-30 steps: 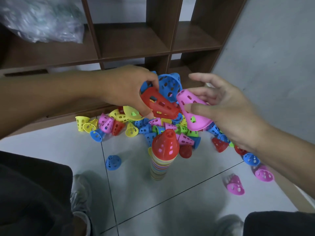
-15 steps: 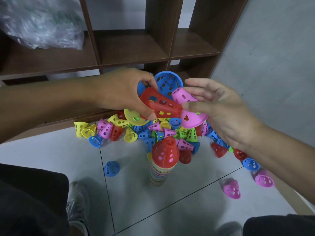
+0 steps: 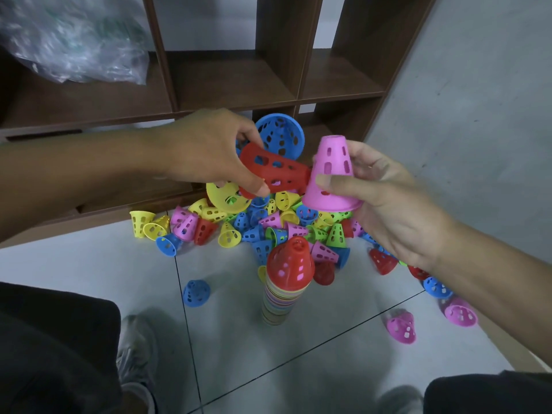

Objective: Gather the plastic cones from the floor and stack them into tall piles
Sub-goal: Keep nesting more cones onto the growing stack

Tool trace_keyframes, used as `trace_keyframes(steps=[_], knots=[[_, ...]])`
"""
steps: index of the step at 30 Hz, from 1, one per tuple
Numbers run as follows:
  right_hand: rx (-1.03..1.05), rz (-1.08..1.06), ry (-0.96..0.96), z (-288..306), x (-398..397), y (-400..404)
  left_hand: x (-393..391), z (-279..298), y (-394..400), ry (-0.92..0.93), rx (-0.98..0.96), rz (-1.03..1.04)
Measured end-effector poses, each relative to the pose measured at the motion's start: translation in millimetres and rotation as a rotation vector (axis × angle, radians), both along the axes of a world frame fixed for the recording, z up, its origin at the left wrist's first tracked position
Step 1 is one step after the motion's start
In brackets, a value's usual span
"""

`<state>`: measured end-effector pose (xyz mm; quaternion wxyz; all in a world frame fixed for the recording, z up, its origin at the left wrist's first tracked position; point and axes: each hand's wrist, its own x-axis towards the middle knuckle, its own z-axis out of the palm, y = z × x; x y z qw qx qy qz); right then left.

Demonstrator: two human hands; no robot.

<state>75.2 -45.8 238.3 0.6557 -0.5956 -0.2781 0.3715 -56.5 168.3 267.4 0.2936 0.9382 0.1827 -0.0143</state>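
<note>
Your left hand [image 3: 209,150] reaches in from the left, forearm level, fingers and thumb curled round a red cone [image 3: 274,170] lying sideways. Your right hand [image 3: 385,198] comes up from the lower right (thumb in front) and pinches an upright pink cone [image 3: 331,174].

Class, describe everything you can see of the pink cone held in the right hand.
The pink cone looks like smooth plastic, a tapering shell with a flat top that has a small hole, rows of slot-shaped openings down its side and a flared rim at the base. It is held upright in the air, narrow end up, above the heap on the floor. The right hand grips it, thumb across the front near the rim and fingers behind. The wide end of the red cone in the left hand meets its side.
</note>
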Motion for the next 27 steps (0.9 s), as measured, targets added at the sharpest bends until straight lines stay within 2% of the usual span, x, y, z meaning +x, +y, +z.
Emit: trace_keyframes(steps=[4,9,12,16,20,23,27], knots=[[-0.064,0.051,-0.041,-7,-4,-3,-5,2,0,0.0,0.019,-0.013],[-0.195,0.136,-0.298,-18,-18,-7,-10,-5,8,0.1,0.153,-0.07],[-0.246,0.189,-0.367,-33,-29,-11,-13,-14,14,0.166,0.189,-0.102],[-0.347,0.26,-0.488,-51,-35,-15,-15,-16,16,0.162,0.217,-0.123],[-0.382,0.261,-0.518,-62,-37,-16,-14,-21,9,0.129,0.356,-0.148],[-0.403,0.271,-0.535,-63,-35,-15,-13,-22,7,0.13,0.38,-0.187],[-0.282,0.147,-0.361,-54,-31,-12,-15,-15,9,0.063,0.396,-0.263]])
